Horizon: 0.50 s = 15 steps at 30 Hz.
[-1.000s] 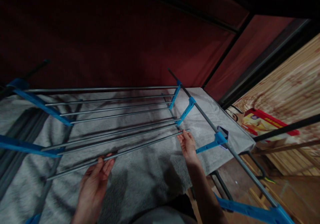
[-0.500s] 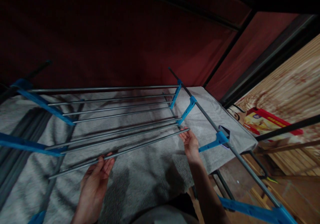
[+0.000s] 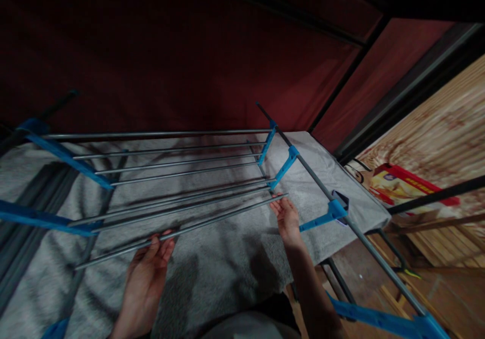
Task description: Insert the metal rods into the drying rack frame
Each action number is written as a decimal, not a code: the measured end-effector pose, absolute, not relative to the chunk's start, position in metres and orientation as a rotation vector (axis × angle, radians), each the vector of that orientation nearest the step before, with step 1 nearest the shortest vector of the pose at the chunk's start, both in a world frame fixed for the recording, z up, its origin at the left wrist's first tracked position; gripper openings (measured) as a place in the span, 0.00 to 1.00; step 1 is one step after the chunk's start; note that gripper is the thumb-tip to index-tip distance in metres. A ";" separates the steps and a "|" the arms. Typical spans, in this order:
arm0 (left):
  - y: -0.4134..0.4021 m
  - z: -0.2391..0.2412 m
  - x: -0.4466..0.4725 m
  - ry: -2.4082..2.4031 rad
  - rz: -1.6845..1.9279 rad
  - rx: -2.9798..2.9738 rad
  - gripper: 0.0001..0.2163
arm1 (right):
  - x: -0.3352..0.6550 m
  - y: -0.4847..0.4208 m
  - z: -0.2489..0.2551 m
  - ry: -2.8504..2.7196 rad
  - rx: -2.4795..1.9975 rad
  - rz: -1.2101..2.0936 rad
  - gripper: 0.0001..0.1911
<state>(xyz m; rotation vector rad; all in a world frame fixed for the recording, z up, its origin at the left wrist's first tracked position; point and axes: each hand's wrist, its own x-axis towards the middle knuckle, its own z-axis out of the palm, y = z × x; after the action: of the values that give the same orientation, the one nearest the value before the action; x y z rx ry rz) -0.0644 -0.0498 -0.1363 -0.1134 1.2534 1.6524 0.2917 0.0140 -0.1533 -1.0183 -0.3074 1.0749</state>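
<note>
A loose grey metal rod (image 3: 212, 221) slants across in front of me, its right end higher in the view. My left hand (image 3: 147, 265) has its fingers closed round the rod left of the middle. Near the rod's right end, my right hand (image 3: 286, 218) grips it from below with thumb and fingertips. Beyond both hands stands a rack frame of grey rods with blue plastic brackets. The closest right-hand brackets are one blue arm (image 3: 284, 168) behind my right hand and another blue arm (image 3: 318, 221) beside my wrist. Both ends of the held rod look free.
Grey cloth (image 3: 227, 258) covers the surface under the rack. More grey tubes (image 3: 30, 228) lie at the left. An upright pole (image 3: 379, 258) runs down the right side. Past it are a red and yellow box (image 3: 409, 182) and wooden slats. A dark red curtain (image 3: 170, 76) hangs behind.
My right hand has shifted very slightly left near the rod's end. The rod and my left hand have hardly moved.
</note>
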 end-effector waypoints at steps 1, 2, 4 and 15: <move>-0.049 -0.137 -0.065 1.258 1.646 -0.115 0.13 | 0.291 0.014 -0.153 -0.307 -1.014 1.076 0.12; -0.049 -0.137 -0.065 1.264 1.640 -0.116 0.13 | 0.291 0.014 -0.153 -0.307 -1.009 1.077 0.12; -0.049 -0.137 -0.065 1.272 1.637 -0.116 0.12 | 0.291 0.014 -0.154 -0.307 -0.998 1.080 0.13; -0.050 -0.127 -0.058 1.254 1.653 -0.145 0.14 | 0.285 0.010 -0.154 -0.334 -0.999 1.101 0.19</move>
<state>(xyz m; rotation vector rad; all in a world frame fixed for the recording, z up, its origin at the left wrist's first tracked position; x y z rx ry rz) -0.0584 -0.0496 -0.1275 -0.1452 1.2536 1.6532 0.2851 0.0100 -0.1537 -0.9993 -0.3344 1.1014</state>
